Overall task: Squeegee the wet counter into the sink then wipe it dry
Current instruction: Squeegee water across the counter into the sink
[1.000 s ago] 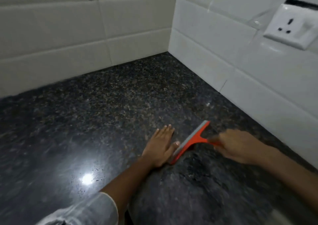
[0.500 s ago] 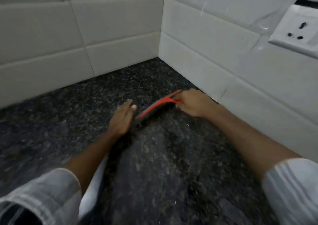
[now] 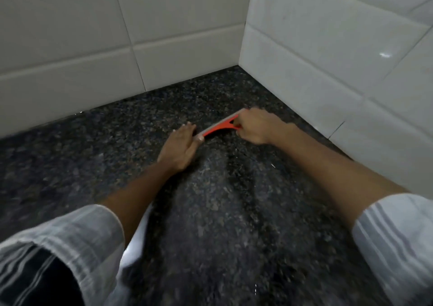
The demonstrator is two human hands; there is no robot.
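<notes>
Orange squeegee [image 3: 220,125] gripped in right hand [image 3: 254,125], left hand [image 3: 181,145] flat

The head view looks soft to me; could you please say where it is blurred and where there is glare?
Head view: dim, with motion blur over the sleeves and near counter; the squeegee and right hand smear slightly; a small glare spot sits on the right wall tile; the tile lines bow from wide-angle distortion.

Orange squeegee [image 3: 219,125] blade-down on wet, dark speckled counter [image 3: 222,212], nr corner
</notes>
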